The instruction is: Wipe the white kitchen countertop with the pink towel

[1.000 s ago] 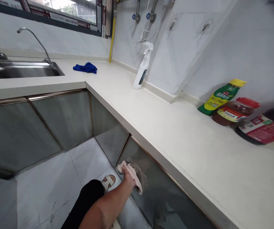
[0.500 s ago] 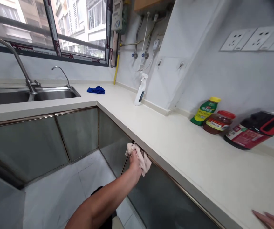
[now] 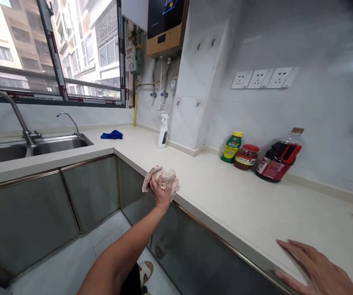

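One hand, the left hand (image 3: 160, 192), is closed on a pale cloth (image 3: 168, 177) at the front edge of the counter (image 3: 225, 200); the cloth lies bunched partly on the top and partly over that edge, somewhat right of the inner corner. The right hand (image 3: 320, 268), well apart and holding nothing, is at the near right with fingers spread, by the same edge; whether its palm bears on the counter cannot be told. Between the hands, the edge runs straight from far left to near right, above dark cabinet doors (image 3: 207, 250). A broad span of counter gives room between the right hand and the wall, where a green bottle (image 3: 231, 147), a jar (image 3: 246, 157) and a tilted jug (image 3: 276, 162) stand in a row. Beyond the cloth, room continues to a spray bottle (image 3: 162, 133), upright near the far wall, and, farther left, to a blue rag (image 3: 112, 135) between it and the sink (image 3: 59, 146). Inside the counter's bend, pale floor (image 3: 72, 266) opens at the left, with a sandal (image 3: 145, 272) near the doors
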`<state>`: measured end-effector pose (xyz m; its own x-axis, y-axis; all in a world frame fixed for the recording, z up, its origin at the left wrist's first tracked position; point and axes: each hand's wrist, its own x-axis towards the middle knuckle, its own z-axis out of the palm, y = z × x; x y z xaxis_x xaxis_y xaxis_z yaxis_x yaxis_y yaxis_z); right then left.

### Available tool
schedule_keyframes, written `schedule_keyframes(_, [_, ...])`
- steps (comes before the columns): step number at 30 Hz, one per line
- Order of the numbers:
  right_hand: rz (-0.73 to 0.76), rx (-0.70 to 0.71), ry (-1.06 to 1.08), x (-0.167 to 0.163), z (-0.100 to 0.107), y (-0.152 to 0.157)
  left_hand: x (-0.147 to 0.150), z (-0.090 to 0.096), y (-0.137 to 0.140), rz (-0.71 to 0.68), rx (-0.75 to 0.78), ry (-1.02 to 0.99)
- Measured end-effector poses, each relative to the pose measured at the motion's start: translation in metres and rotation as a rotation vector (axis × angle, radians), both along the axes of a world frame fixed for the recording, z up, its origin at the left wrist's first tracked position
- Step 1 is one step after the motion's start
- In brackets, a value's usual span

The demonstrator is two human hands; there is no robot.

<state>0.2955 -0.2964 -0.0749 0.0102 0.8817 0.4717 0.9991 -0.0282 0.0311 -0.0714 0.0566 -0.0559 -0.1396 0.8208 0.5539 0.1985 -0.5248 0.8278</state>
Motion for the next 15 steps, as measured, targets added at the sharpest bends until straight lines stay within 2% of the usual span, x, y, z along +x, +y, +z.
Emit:
schedule_keyframes(2, [-0.016,-0.011,0.011,-0.004,0.002,-0.001,0.020,-0.003,-0.012,0.047,0.005,-0.046])
schedule_keyframes(4, [-0.036,-0.040,0.031,-0.009,0.006,0.000,0.041,-0.013,-0.038,0.036,0.008,-0.091])
schedule_keyframes(8, [-0.046,-0.067,0.147,-0.014,0.015,0.002,0.092,-0.048,-0.123,-0.099,0.086,0.010])
schedule_keyframes(12, [-0.033,0.038,0.372,-0.012,0.023,0.003,0.131,-0.078,-0.206,-0.236,0.312,0.341])
schedule_keyframes(15, [-0.036,0.083,0.375,-0.013,0.027,0.001,0.138,-0.080,-0.233,-0.339,0.638,0.626])
